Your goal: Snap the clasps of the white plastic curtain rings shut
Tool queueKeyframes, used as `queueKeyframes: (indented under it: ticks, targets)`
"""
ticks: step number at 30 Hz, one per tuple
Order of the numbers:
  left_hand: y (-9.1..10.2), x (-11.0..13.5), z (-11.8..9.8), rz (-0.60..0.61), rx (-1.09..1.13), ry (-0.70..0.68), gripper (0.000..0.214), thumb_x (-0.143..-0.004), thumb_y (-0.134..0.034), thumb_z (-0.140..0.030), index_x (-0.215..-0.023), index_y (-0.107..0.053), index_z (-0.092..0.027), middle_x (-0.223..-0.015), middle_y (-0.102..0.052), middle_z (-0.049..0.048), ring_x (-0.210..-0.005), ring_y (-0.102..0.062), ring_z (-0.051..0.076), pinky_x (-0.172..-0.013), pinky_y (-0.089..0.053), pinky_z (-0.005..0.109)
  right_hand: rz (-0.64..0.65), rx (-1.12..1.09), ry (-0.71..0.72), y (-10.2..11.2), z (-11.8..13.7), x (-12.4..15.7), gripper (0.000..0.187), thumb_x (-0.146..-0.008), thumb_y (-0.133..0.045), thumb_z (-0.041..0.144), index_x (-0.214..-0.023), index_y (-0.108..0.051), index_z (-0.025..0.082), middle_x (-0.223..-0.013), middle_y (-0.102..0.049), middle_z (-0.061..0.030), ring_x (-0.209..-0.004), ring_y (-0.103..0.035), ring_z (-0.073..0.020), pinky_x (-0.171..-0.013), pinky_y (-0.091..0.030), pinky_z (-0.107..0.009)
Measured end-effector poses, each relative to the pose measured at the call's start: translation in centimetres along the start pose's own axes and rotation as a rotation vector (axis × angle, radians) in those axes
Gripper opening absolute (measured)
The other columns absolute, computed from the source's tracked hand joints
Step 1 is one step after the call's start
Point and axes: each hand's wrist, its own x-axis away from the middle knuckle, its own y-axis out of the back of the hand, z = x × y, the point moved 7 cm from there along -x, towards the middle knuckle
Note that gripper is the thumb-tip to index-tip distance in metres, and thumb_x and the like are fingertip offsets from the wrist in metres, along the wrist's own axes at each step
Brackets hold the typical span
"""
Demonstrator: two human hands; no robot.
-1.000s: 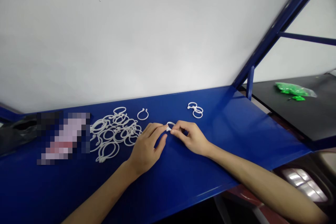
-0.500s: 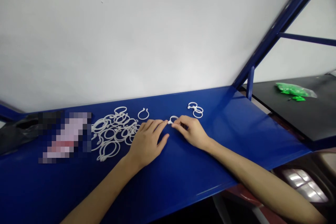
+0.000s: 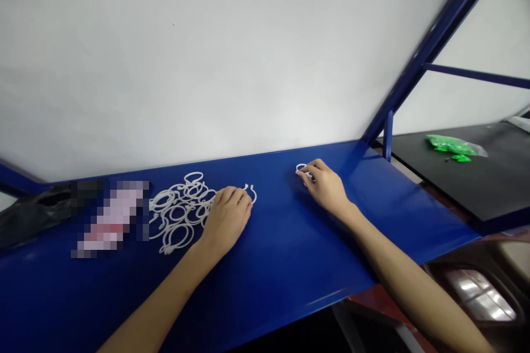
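My left hand (image 3: 229, 212) is palm down at the right edge of a loose pile of white open rings with knobbed ends (image 3: 177, 213). Its fingers are curled over one such white ring (image 3: 254, 195), whose right side and knobbed tips stick out past the fingertips. My right hand (image 3: 325, 185) is farther right, thumb and fingers closed around a white ring (image 3: 301, 166) near the back of the blue table. The fingers cover most of what lies there, so I cannot tell how many rings are under them.
The blue table (image 3: 281, 265) runs along a pale wall (image 3: 248, 66). At left lie a dark bag (image 3: 33, 218) and a blurred-out pinkish item (image 3: 114, 215). Beyond a blue metal frame (image 3: 414, 66), a bag of green pieces (image 3: 453, 146) rests on a black table (image 3: 464, 187).
My right hand has carried its ring right and back to the small group of rings. My left hand has drawn back and curled over the lone ring, which has shifted right from the pile.
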Motion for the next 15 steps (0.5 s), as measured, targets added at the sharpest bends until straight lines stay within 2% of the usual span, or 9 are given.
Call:
queueKeyframes:
  ticks: [2,4,6,8,11,15]
  targets:
    - [0.9,-0.1,-1.4,-0.083,0.055,-0.1,0.012,-0.094,-0.056,-0.018,-0.09,-0.066,-0.017,-0.09,-0.067,0.0066,-0.091,-0.057,0.024,-0.086,-0.047,0.04,0.101,-0.265,0.13,-1.0,2.3,0.7,0.024,-0.1,-0.055,0.037,-0.097,-0.072,0.02,-0.099,-0.07,-0.0056,-0.082,-0.065,-0.017,-0.078,-0.05,-0.03]
    - [1.8,0.0,-2.5,-0.141,0.1,-0.18,0.01,-0.095,-0.056,-0.018,-0.09,-0.066,-0.018,-0.087,-0.066,0.0045,-0.089,-0.057,0.022,-0.085,-0.046,0.038,0.262,-0.497,0.221,-2.4,4.7,1.8,0.026,-0.099,-0.056,0.041,-0.094,-0.072,0.02,-0.091,-0.07,-0.0037,-0.081,-0.065,-0.0162,-0.078,-0.049,-0.029]
    - [2.3,0.1,-3.3,-0.163,0.133,-0.227,0.009,-0.095,-0.057,-0.018,-0.089,-0.064,-0.019,-0.084,-0.065,0.0029,-0.086,-0.056,0.021,-0.083,-0.046,0.037,0.363,-0.667,0.187,-3.5,6.1,2.8,0.03,-0.099,-0.056,0.044,-0.091,-0.07,0.019,-0.083,-0.068,-0.0022,-0.074,-0.062,-0.0146,-0.071,-0.048,-0.027]
    - [2.6,0.2,-3.5,-0.17,0.174,-0.231,0.008,-0.095,-0.057,-0.018,-0.09,-0.062,-0.019,-0.083,-0.065,0.002,-0.084,-0.057,0.02,-0.081,-0.047,0.036,0.409,-0.818,0.08,-4.3,6.5,3.5,0.032,-0.098,-0.056,0.047,-0.089,-0.067,0.018,-0.075,-0.065,-0.0006,-0.067,-0.06,-0.0132,-0.065,-0.047,-0.025]
    - [2.5,0.1,-2.7,-0.17,0.341,-0.118,0.002,-0.095,-0.057,-0.018,-0.095,-0.057,-0.02,-0.085,-0.063,0.0018,-0.083,-0.057,0.018,-0.077,-0.049,0.034,0.448,-1.002,-0.042,-4.8,6.3,3.9,0.033,-0.094,-0.061,0.05,-0.092,-0.065,0.018,-0.073,-0.064,0.0004,-0.065,-0.06,-0.013,-0.06,-0.047,-0.024]
    - [1.4,0.3,-0.4,-0.168,0.572,0.182,0.022,-0.093,-0.057,-0.02,-0.115,-0.053,-0.02,-0.092,-0.059,0.0022,-0.085,-0.059,0.017,-0.077,-0.053,0.032,0.439,-0.955,0.024,-4.1,6.2,3.7,0.028,-0.095,-0.062,0.045,-0.091,-0.066,0.018,-0.077,-0.066,-0.0004,-0.065,-0.061,-0.012,-0.062,-0.048,-0.024]
